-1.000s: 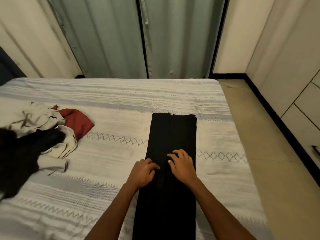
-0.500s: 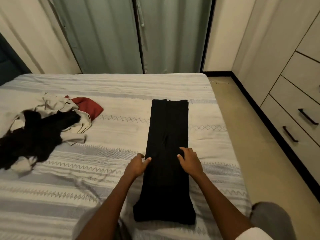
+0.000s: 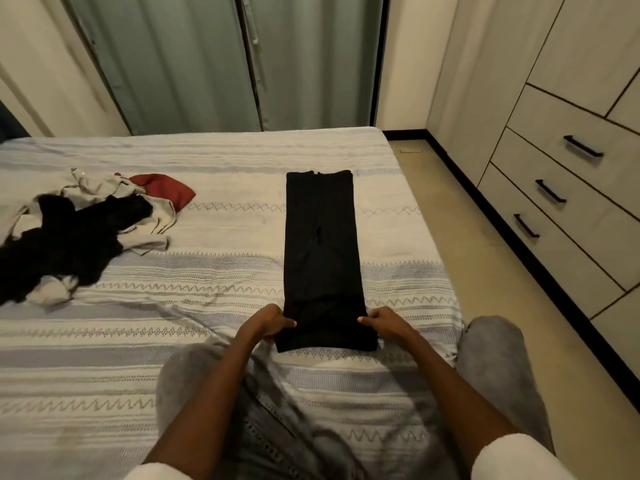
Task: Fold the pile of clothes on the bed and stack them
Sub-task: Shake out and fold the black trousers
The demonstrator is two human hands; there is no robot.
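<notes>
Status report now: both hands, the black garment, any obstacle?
Left hand and right hand each pinch a near corner of the black garment. Garment lies flat, long strip. Unfolded pile far left, nothing in the way.

The bed [image 3: 214,157] wore a white and grey-blue striped cover with zigzag bands. On it, right of centre, a long black folded garment [image 3: 320,244] lay flat, running near to far. At the far left sat a loose pile of clothes [image 3: 79,230]: black, cream and red pieces heaped together.
</notes>
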